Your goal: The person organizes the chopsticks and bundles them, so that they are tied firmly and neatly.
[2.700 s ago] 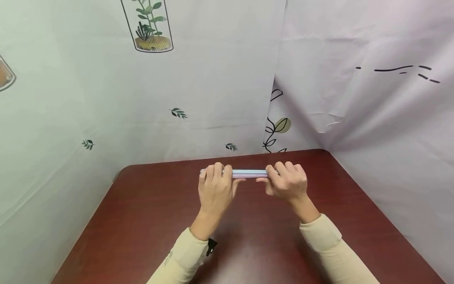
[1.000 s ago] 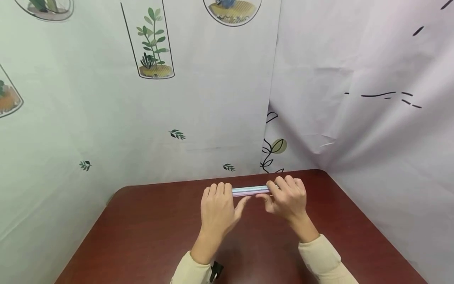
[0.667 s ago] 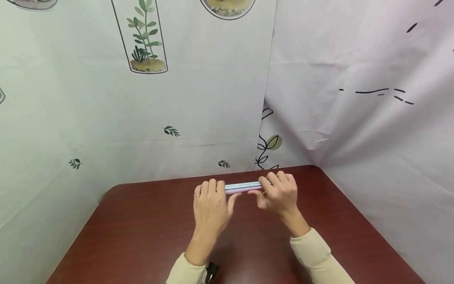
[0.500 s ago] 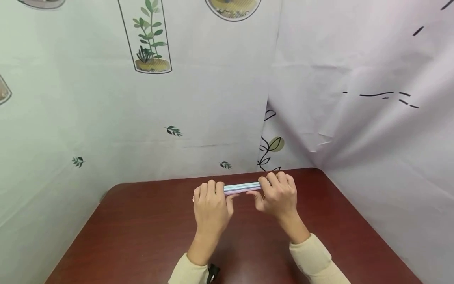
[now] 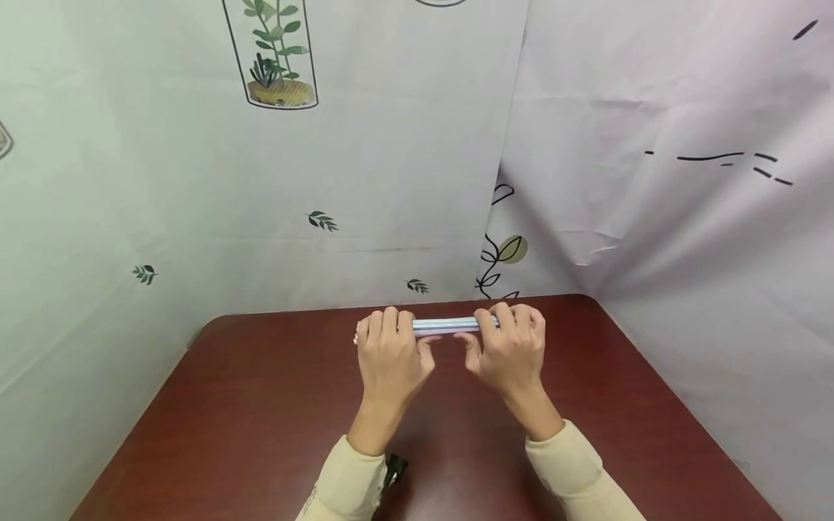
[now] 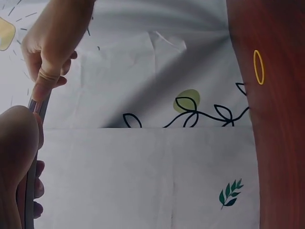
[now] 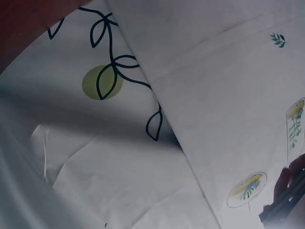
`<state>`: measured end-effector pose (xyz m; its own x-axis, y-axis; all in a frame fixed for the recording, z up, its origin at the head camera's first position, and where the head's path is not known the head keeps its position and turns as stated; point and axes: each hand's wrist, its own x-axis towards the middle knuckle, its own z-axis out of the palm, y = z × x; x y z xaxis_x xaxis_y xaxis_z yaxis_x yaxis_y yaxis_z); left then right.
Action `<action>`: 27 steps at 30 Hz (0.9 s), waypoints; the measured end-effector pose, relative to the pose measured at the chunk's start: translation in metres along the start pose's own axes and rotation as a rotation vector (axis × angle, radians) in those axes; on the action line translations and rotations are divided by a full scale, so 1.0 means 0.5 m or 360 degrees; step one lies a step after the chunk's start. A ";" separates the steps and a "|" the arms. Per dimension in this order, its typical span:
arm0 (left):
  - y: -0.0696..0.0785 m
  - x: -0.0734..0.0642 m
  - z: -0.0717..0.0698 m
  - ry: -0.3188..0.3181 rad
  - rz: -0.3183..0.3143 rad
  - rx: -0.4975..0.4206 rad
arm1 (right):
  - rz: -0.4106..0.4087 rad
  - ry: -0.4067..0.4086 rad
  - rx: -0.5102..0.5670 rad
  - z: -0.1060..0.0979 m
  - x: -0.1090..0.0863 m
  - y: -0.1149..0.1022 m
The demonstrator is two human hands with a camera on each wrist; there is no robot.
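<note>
Held level above the table is a bundle of slim pastel sticks [image 5: 446, 325], pale blue on top and lilac beneath; their exact kind is unclear. My left hand [image 5: 391, 362] grips the left part, fingers over the top and thumb along the near side. Light ends poke out past its outer edge. My right hand [image 5: 515, 354] grips the other end the same way. A short middle stretch shows between the thumbs. In the left wrist view the bundle [image 6: 29, 195] looks dark and edge-on. The right wrist view catches only fingers [image 7: 281, 183] and sticks at its corner.
A dark red-brown table [image 5: 260, 434] lies under the hands. White printed cloth [image 5: 391, 159] hangs behind and at both sides. A thin yellow loop [image 6: 259, 67] shows against the table in the left wrist view. A small black object [image 5: 394, 469] is at the left cuff.
The bundle, tilted up to the right about a second ago, is now nearly level. My left thumb has come in closer to it. Both hands keep their hold; the head view has shifted.
</note>
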<state>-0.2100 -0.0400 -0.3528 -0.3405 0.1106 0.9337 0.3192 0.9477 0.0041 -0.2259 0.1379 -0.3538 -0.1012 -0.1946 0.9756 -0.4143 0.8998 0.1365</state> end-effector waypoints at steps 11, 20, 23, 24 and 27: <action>-0.013 -0.014 -0.002 0.0106 0.0028 -0.0070 | -0.0089 0.0103 0.0018 -0.004 -0.006 0.001; -0.020 -0.012 -0.007 0.0072 0.0068 -0.0099 | -0.0179 -0.0077 0.0164 -0.038 0.002 0.038; -0.026 -0.004 -0.010 0.0097 0.0055 -0.0094 | -0.0030 0.0083 0.0385 -0.046 0.014 0.060; -0.028 -0.001 -0.011 0.0111 0.0055 -0.0090 | 0.0064 0.0184 0.0486 -0.049 0.019 0.066; -0.032 0.007 -0.013 0.0148 0.0065 -0.0075 | 0.0386 0.0446 0.0811 -0.059 0.027 0.078</action>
<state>-0.2104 -0.0568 -0.3472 -0.2434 0.1187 0.9626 0.3734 0.9275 -0.0200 -0.2167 0.1819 -0.3303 -0.0338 0.1633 0.9860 -0.7952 0.5932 -0.1255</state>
